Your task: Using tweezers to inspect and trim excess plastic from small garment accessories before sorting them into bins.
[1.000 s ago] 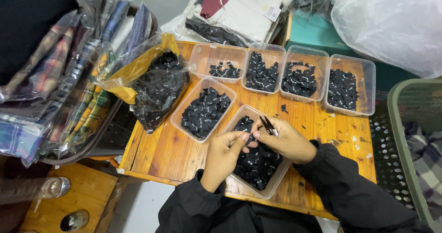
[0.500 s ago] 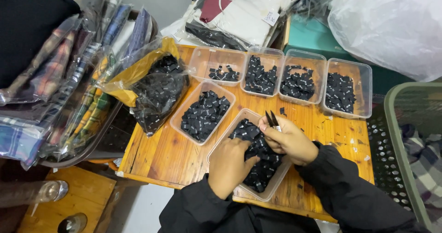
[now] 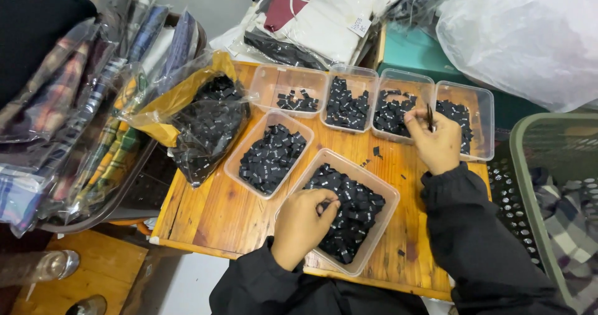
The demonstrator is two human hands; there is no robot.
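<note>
your left hand digs, fingers curled, into the near tub of black labels; your right hand pinches a few over the far tubs, mid-sort; next, release them precisely

small black labels heaped in clear tub

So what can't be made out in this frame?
Head view only:
- Print on the small black pieces: too small.
- What the left hand pinches in the nearest tub: covered by its fingers.
- Thin dark item in the right hand: kind unclear.
- Green basket: cut off by the right edge.
</note>
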